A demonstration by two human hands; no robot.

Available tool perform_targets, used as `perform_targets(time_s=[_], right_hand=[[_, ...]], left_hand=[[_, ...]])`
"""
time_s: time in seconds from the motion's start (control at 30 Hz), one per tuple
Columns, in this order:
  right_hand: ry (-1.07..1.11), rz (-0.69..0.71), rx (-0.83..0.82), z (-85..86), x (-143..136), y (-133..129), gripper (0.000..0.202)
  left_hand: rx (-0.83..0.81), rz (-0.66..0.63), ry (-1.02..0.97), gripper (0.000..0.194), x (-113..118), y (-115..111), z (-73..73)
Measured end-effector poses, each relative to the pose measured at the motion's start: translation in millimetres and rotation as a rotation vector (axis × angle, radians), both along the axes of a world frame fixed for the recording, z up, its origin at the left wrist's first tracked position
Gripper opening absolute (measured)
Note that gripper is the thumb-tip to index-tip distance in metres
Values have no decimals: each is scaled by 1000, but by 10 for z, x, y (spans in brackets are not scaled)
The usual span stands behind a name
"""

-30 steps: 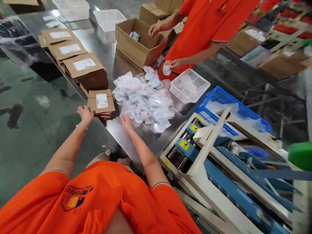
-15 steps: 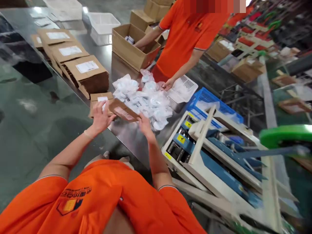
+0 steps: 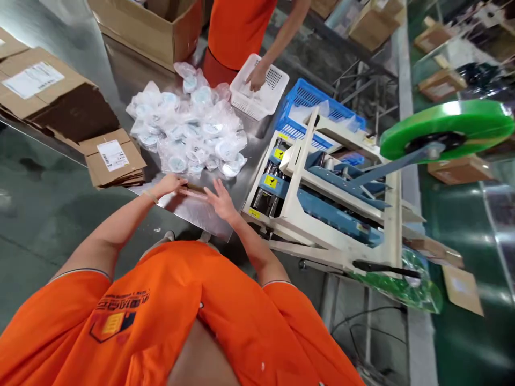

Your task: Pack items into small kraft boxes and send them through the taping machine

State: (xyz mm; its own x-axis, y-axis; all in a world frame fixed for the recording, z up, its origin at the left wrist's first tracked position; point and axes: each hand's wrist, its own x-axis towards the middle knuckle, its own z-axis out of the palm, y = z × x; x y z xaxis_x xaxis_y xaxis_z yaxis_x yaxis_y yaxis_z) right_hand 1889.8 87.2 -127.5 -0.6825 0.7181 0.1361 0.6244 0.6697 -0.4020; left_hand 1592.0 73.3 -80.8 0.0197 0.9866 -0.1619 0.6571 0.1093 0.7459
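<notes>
My left hand is closed on one end of a small brown cardboard box, held low over the metal table's near edge. The box appears nearly edge-on, with a pale label strip along its side. At its other end is my right hand, fingers spread and thumb close to the box; whether it touches is hard to tell. Just beyond lies a heap of clear plastic bags with round pale items inside. Left of my left hand, a short stack of flat cardboard boxes bears a white label.
More labelled cardboard is stacked at the far left, near a large open carton. A co-worker's hand reaches into a white basket. On the right stand a blue crate and a taping machine with a green roll.
My view has swung right and closer to the table. The box has turned edge-on and come lower, and my right hand's fingers have spread. The co-worker's hand is now over the white basket.
</notes>
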Motion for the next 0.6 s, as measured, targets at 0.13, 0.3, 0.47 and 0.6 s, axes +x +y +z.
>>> perform_targets(time_s=[0.13,0.3,0.47,0.6], right_hand=[[-67,236,-19,33,71,-268,36],[-26,291,-203,215,-32,-9,24],[32,321,-424,324,-105,322,22],[175,235,-509,292,-79,317,33]], left_hand=[[-1,-50,90,52,535,321,74],[32,-97,153,45,1074,518,142],[215,59,248,61,930,211,198],[69,96,372,40,820,-144,121]])
